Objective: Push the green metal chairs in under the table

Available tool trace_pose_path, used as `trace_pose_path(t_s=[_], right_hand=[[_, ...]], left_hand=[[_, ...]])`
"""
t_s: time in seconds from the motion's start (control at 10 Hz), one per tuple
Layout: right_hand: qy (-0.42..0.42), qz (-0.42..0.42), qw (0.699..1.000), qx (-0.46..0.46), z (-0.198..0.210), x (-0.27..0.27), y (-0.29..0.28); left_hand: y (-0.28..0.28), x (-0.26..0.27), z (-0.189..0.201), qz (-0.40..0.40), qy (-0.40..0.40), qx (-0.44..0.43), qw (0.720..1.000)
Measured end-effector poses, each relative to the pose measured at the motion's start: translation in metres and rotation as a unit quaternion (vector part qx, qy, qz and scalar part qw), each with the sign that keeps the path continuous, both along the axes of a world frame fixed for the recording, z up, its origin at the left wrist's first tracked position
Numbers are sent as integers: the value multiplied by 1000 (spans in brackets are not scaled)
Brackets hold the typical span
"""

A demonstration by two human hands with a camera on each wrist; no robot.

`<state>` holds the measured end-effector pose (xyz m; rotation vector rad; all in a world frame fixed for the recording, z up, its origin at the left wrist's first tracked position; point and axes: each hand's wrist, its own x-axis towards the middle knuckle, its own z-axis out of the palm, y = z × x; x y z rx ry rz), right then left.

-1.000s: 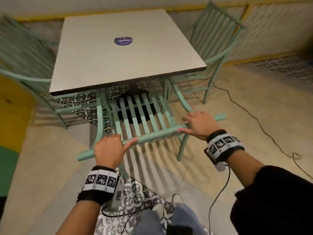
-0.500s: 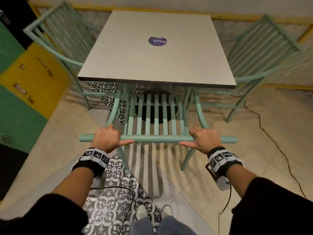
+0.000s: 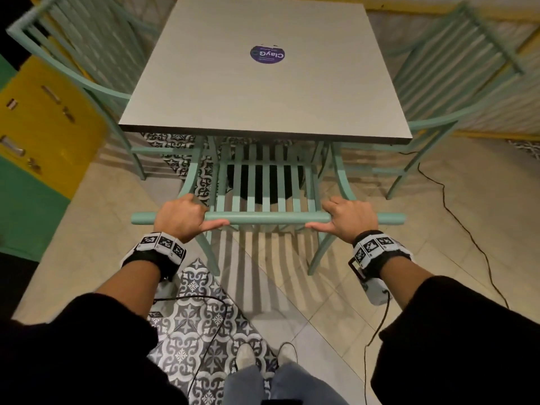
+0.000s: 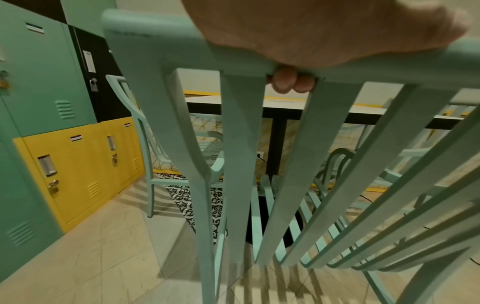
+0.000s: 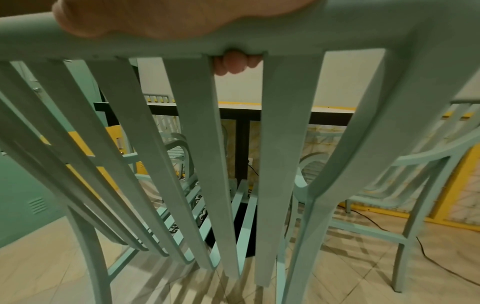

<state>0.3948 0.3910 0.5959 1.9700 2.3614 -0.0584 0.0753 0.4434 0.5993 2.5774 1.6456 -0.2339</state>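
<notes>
With both hands wrapped round its top rail, left hand [image 3: 181,217] and right hand [image 3: 351,219], push the slatted mint-green metal chair [image 3: 267,187] level and straight; its seat front is already under the near edge of the square grey table [image 3: 263,92]. Paint smooth, slats evenly spaced.

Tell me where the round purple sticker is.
In the head view, the purple sticker sits on the table top, toward its far side, right of centre.
</notes>
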Motion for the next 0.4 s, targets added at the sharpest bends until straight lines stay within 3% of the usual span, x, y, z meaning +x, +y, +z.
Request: trace_pose_path(t_s=[0.2, 0.4], right_hand=[[-12, -3, 1000, -11, 4, -2, -3], [-7, -28, 999, -24, -1, -7, -12]], left_hand=[[-3, -1, 1, 1, -6, -25, 1000], [-8, 0, -4, 18, -6, 6, 1000]])
